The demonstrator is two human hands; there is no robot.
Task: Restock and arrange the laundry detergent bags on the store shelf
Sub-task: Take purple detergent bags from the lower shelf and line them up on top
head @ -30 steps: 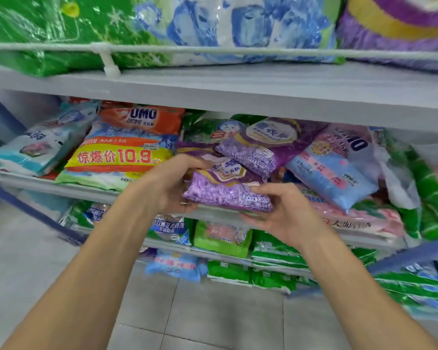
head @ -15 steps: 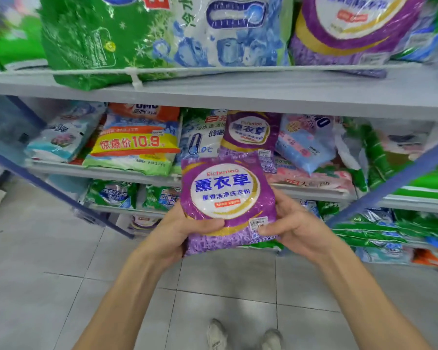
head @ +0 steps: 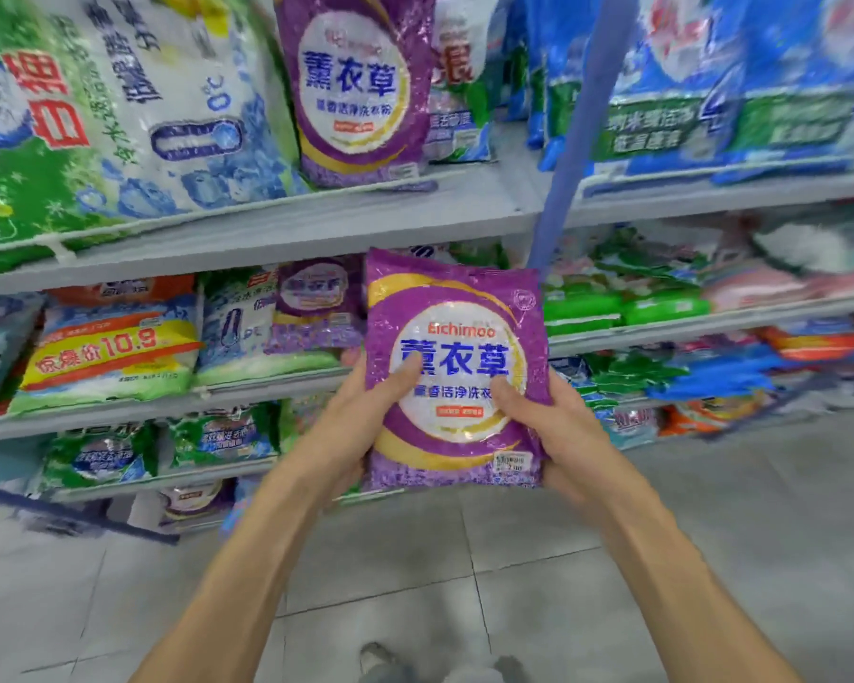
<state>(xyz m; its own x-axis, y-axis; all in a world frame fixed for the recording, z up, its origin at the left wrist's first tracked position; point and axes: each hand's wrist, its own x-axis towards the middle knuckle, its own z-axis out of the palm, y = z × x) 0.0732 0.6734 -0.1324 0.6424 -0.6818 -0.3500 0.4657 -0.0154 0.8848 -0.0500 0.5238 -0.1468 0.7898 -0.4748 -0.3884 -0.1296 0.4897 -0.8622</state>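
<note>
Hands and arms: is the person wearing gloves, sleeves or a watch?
No gloves. The left hand and the right hand are bare, with no rings showing. The left forearm and the right forearm are bare too: no sleeves, watch or bracelet in view.

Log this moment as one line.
held: purple detergent bag, upright, label toward camera | left hand: grips left edge | right hand: grips right edge
</note>
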